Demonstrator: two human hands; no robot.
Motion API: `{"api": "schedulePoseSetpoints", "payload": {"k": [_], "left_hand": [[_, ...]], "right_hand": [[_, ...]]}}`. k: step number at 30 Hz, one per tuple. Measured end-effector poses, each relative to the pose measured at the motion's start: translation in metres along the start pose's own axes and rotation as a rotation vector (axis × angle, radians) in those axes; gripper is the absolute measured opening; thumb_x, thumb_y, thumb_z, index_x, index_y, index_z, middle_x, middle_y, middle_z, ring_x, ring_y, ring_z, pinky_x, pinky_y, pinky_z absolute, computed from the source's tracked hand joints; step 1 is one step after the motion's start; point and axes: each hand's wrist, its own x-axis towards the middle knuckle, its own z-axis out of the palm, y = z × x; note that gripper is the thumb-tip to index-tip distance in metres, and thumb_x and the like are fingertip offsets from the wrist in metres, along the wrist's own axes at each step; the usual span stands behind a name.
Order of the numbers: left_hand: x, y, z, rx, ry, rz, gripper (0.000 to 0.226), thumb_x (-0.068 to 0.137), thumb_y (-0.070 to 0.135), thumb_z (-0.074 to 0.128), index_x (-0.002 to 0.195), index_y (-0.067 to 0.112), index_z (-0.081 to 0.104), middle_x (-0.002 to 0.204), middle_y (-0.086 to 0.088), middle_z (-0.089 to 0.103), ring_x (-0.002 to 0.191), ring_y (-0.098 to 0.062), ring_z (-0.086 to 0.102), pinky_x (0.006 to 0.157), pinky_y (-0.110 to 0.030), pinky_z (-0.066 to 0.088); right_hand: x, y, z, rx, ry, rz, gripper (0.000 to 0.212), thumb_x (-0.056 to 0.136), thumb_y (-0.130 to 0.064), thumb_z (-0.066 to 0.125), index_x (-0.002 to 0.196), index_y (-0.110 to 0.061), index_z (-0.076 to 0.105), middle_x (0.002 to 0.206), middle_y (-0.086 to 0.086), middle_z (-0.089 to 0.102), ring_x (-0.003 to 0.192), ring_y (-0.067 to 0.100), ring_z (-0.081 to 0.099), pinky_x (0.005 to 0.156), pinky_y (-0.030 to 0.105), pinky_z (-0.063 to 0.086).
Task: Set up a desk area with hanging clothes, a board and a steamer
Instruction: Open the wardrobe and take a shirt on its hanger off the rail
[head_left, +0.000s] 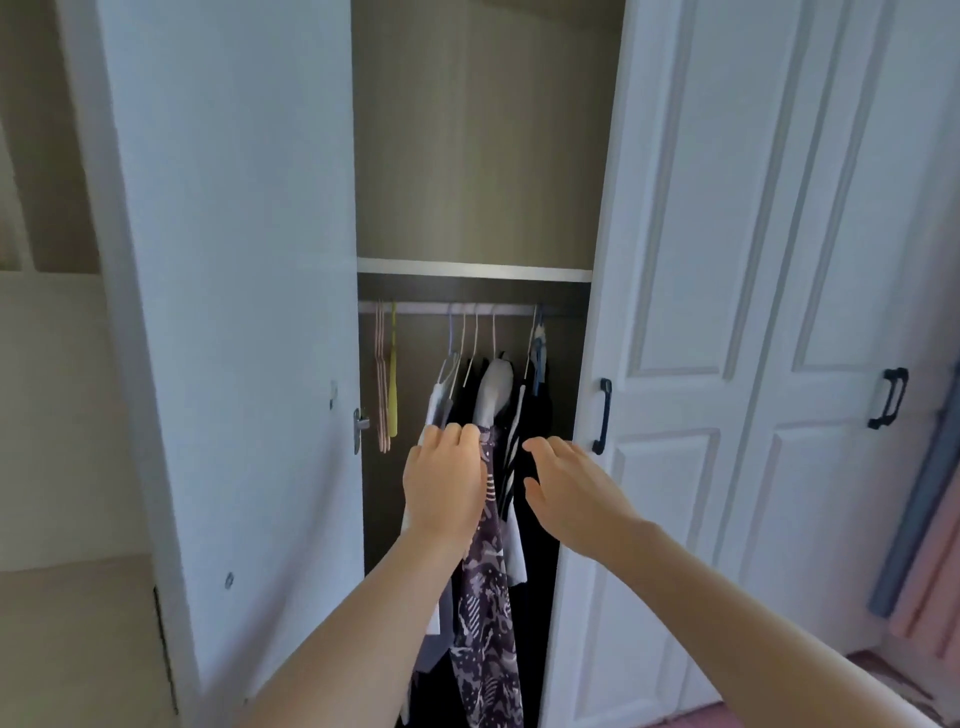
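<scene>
An open wardrobe shows a rail (514, 310) with several garments on hangers. A dark patterned garment (485, 608) hangs in the middle, with white and black clothes (537, 519) beside it. My left hand (444, 480) reaches in, fingers curled over the top of the patterned garment and the white one to its left. My right hand (563, 486) hovers just right of the clothes with fingers spread, holding nothing. No board or steamer is in view.
The wardrobe's left door (228, 322) stands open; the right door (675, 312) has a black handle (602, 415). Empty pink and yellow hangers (385, 384) hang at the rail's left. A shelf (475, 270) lies above the rail. Rolled blue and pink material (930, 530) leans at far right.
</scene>
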Motion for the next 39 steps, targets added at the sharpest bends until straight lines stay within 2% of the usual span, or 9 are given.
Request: {"api": "schedulePoseSetpoints", "payload": {"k": [3, 7, 16, 20, 24, 28, 30, 34, 39], "left_hand": [[0.036, -0.01, 0.022, 0.041, -0.015, -0.002, 0.024, 0.092, 0.013, 0.052, 0.114, 0.017, 0.062, 0.11, 0.001, 0.066, 0.105, -0.022, 0.055, 0.08, -0.03, 0.047], [0.078, -0.03, 0.051, 0.109, -0.04, -0.017, 0.025, 0.096, 0.016, 0.045, 0.119, 0.017, 0.055, 0.117, -0.001, 0.061, 0.109, -0.02, 0.051, 0.085, -0.028, 0.046], [0.123, -0.07, 0.112, 0.118, -0.141, -0.107, 0.027, 0.097, 0.015, 0.048, 0.124, 0.011, 0.049, 0.12, -0.006, 0.058, 0.112, -0.021, 0.052, 0.084, -0.028, 0.051], [0.139, -0.077, 0.13, 0.038, -0.165, -0.158, 0.025, 0.096, 0.008, 0.045, 0.12, 0.006, 0.051, 0.116, -0.013, 0.06, 0.105, -0.027, 0.058, 0.079, -0.034, 0.051], [0.155, -0.082, 0.143, -0.167, -0.178, -0.282, 0.02, 0.097, 0.015, 0.048, 0.111, 0.002, 0.053, 0.109, -0.019, 0.062, 0.094, -0.037, 0.062, 0.076, -0.044, 0.052], [0.165, -0.09, 0.157, -0.245, -0.159, -0.321, 0.019, 0.097, 0.019, 0.047, 0.098, 0.002, 0.053, 0.098, -0.021, 0.064, 0.085, -0.039, 0.062, 0.065, -0.038, 0.046], [0.167, -0.096, 0.163, -0.242, -0.14, -0.319, 0.018, 0.097, 0.017, 0.044, 0.093, 0.003, 0.054, 0.095, -0.021, 0.064, 0.081, -0.038, 0.06, 0.062, -0.036, 0.043], [0.172, -0.108, 0.176, -0.349, -0.118, -0.378, 0.016, 0.095, 0.008, 0.043, 0.091, 0.003, 0.057, 0.087, -0.016, 0.063, 0.069, -0.026, 0.049, 0.062, -0.029, 0.036], [0.177, -0.114, 0.182, -0.451, -0.107, -0.4, 0.016, 0.092, 0.005, 0.046, 0.08, 0.01, 0.056, 0.073, 0.0, 0.054, 0.066, -0.02, 0.046, 0.055, -0.024, 0.027]], "right_hand": [[0.038, 0.01, 0.013, -0.013, -0.03, -0.031, 0.031, 0.1, -0.02, 0.038, 0.127, -0.007, 0.046, 0.12, 0.007, 0.053, 0.107, 0.024, 0.05, 0.089, 0.029, 0.039], [0.093, 0.02, 0.032, 0.079, -0.057, 0.083, 0.032, 0.098, -0.021, 0.04, 0.128, -0.008, 0.043, 0.125, 0.011, 0.049, 0.113, 0.028, 0.048, 0.092, 0.039, 0.044], [0.195, 0.036, 0.092, 0.191, -0.058, 0.006, 0.034, 0.098, -0.018, 0.046, 0.128, -0.001, 0.046, 0.122, 0.017, 0.054, 0.104, 0.03, 0.056, 0.087, 0.038, 0.049], [0.229, 0.038, 0.116, 0.283, -0.024, 0.041, 0.035, 0.097, -0.019, 0.049, 0.128, -0.002, 0.044, 0.116, 0.017, 0.056, 0.093, 0.029, 0.06, 0.07, 0.032, 0.048], [0.258, 0.037, 0.133, 0.388, -0.005, 0.084, 0.03, 0.096, -0.014, 0.05, 0.122, 0.002, 0.047, 0.111, 0.02, 0.059, 0.098, 0.033, 0.06, 0.075, 0.036, 0.049], [0.279, 0.036, 0.149, 0.462, -0.042, 0.205, 0.025, 0.097, -0.02, 0.049, 0.111, 0.0, 0.049, 0.102, 0.021, 0.063, 0.088, 0.035, 0.061, 0.062, 0.031, 0.04], [0.285, 0.035, 0.157, 0.442, -0.076, 0.222, 0.028, 0.097, -0.024, 0.051, 0.111, 0.0, 0.048, 0.108, 0.021, 0.062, 0.095, 0.036, 0.06, 0.066, 0.033, 0.041], [0.287, 0.033, 0.17, 0.349, -0.116, 0.201, 0.049, 0.095, -0.036, 0.052, 0.129, -0.002, 0.042, 0.131, 0.019, 0.045, 0.119, 0.04, 0.047, 0.098, 0.042, 0.041], [0.293, 0.035, 0.175, 0.365, -0.104, 0.337, 0.053, 0.088, -0.043, 0.056, 0.125, -0.006, 0.049, 0.135, 0.018, 0.03, 0.123, 0.044, 0.032, 0.105, 0.043, 0.032]]}}
